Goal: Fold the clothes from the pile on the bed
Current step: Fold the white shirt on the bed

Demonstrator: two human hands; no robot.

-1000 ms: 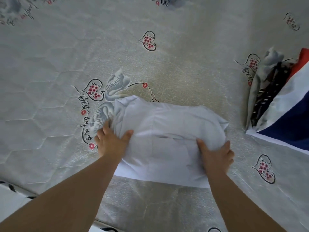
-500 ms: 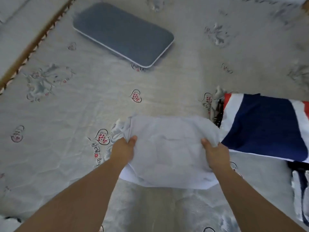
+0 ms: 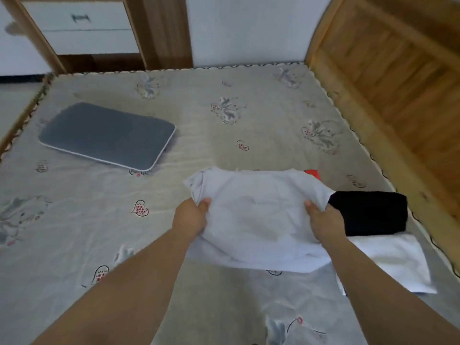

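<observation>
A folded pale white garment (image 3: 256,217) hangs just above the bed between my two hands. My left hand (image 3: 190,216) grips its left edge, thumb on top and fingers under the cloth. My right hand (image 3: 324,220) grips the right edge the same way. To the right on the bed lie a folded black garment (image 3: 371,212) and a folded white garment (image 3: 395,260). A red corner (image 3: 312,174) of a striped garment peeks out behind the held cloth; the rest of it is hidden.
A grey flat cushion (image 3: 107,135) lies at the bed's far left. The patterned mattress cover (image 3: 74,232) spreads around. A wooden headboard (image 3: 398,78) rises at the right, and a wooden cabinet (image 3: 82,28) stands beyond the far edge.
Both hands lifted the folded white garment off the bed and carried it right, over the striped garment. The camera tilted up, showing the cushion, headboard and folded clothes.
</observation>
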